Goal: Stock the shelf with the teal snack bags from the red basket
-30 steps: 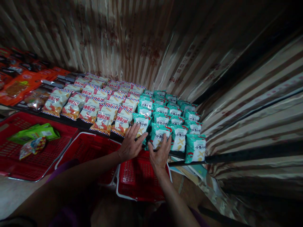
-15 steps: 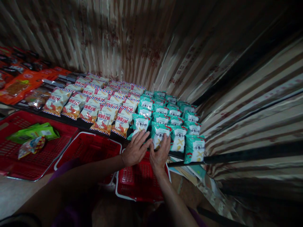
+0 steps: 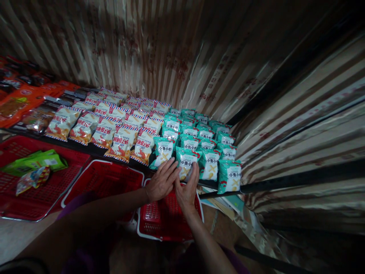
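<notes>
A teal-and-white snack bag [image 3: 186,161] stands at the front of a block of like bags, between the hands. My left hand [image 3: 162,182], fingers stretched and slightly spread, rests at the lower left of this bag, in front of the neighbouring teal snack bag [image 3: 164,150]. My right hand [image 3: 186,192] lies over the lower right front of the middle bag, thumb and fingers apart. Its fingertips touch the wrapper; neither hand is wrapped round a bag. To the right stand two more front bags, one of them the end bag [image 3: 230,177].
White snack bags with orange bottoms [image 3: 122,142] fill the shelf to the left, then orange packets [image 3: 18,102]. Below stand red baskets: the left basket [image 3: 67,173] holds green packets [image 3: 37,161], beside a middle basket [image 3: 105,179] and a right basket [image 3: 162,228]. Striped sheeting [image 3: 159,49] hangs behind.
The view has shifted a little, so the shelf sits slightly further left. My hands stay at the same bag, with the right fingers a bit lower on its front.
</notes>
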`<state>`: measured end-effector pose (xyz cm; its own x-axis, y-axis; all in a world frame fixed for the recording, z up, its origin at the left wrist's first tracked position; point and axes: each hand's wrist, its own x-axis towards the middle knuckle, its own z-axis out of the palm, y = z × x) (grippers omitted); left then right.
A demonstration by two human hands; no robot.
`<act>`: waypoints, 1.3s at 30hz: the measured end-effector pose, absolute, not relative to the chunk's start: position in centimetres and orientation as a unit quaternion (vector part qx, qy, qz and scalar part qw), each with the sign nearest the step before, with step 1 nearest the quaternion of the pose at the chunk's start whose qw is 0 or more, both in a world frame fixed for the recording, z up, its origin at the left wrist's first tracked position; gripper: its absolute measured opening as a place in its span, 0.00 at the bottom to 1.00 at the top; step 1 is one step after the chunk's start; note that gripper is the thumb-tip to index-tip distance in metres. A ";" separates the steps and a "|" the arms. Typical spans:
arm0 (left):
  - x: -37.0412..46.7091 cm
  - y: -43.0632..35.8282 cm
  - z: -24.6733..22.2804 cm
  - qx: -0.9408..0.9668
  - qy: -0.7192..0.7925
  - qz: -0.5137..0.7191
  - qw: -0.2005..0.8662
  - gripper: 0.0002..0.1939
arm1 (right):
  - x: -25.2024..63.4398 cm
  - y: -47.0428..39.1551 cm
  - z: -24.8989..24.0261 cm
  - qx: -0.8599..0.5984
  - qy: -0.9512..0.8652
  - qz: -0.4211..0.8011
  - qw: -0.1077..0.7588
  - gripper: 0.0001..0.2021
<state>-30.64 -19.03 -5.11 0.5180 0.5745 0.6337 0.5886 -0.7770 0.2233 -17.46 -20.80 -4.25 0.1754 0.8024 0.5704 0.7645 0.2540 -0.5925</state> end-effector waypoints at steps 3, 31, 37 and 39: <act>-30.6 -19.2 -4.6 -0.873 -0.323 -0.366 0.014 0.30 | -17.4 -21.2 -4.0 -0.615 -0.618 0.044 0.487 0.34; -34.0 -16.5 -5.2 -0.821 -0.380 -0.426 -0.008 0.19 | -15.7 -21.5 -3.1 -0.639 -0.574 0.078 0.505 0.37; -34.4 -16.2 -5.4 -0.817 -0.381 -0.433 -0.012 0.22 | -16.2 -21.2 -3.5 -0.635 -0.581 0.086 0.502 0.37; -34.5 -16.1 -5.5 -0.816 -0.377 -0.438 -0.007 0.22 | -16.4 -21.1 -3.6 -0.637 -0.582 0.085 0.498 0.37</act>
